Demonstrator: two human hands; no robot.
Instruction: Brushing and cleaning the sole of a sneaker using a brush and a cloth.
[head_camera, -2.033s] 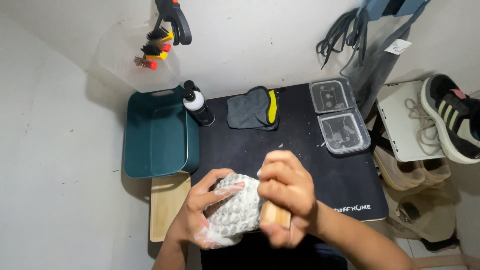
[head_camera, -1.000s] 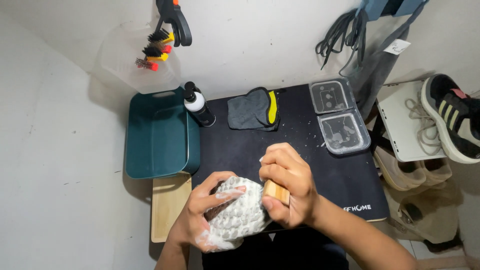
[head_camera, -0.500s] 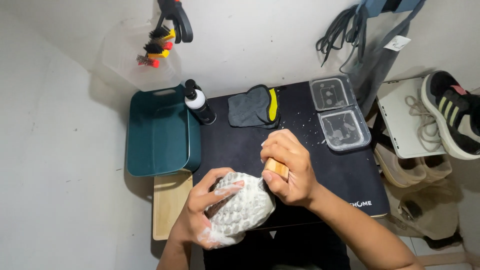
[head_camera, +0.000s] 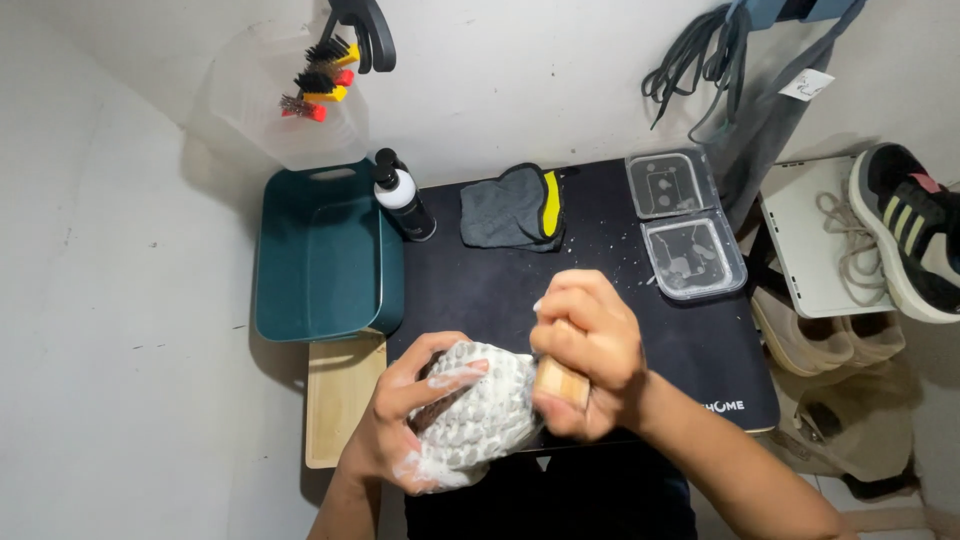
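Foam-covered shoe (head_camera: 470, 418) is sitting at 6 o'clock of the view, sole up, over the near edge of the black mat (head_camera: 500, 290) that is covering the worktop. Mat is lying against white walls meeting in a corner at 12 o'clock; white flecks are scattered across it.

Left hand (head_camera: 400, 425) is coming in from 7 o'clock, fingers wrapped over the shoe's left side, thumb across the top, foam clinging to the skin. Right hand (head_camera: 585, 350) is coming in from 4 o'clock, forearm angled across the mat edge, fingers curled tight around a wooden brush (head_camera: 560, 382) that is pressing on the shoe's right end.

Outward: teal tub (head_camera: 320, 255) at 10 o'clock, a wooden board (head_camera: 335, 415) just below it. Black pump bottle (head_camera: 405, 195) and a grey-and-yellow cloth (head_camera: 515, 208) are standing at 12 o'clock. Two clear trays (head_camera: 685, 225) are lying at 2 o'clock. A sneaker (head_camera: 905, 235) is resting at 3 o'clock, off the worktop. Small coloured brushes (head_camera: 320, 78) are hanging at 11 o'clock.
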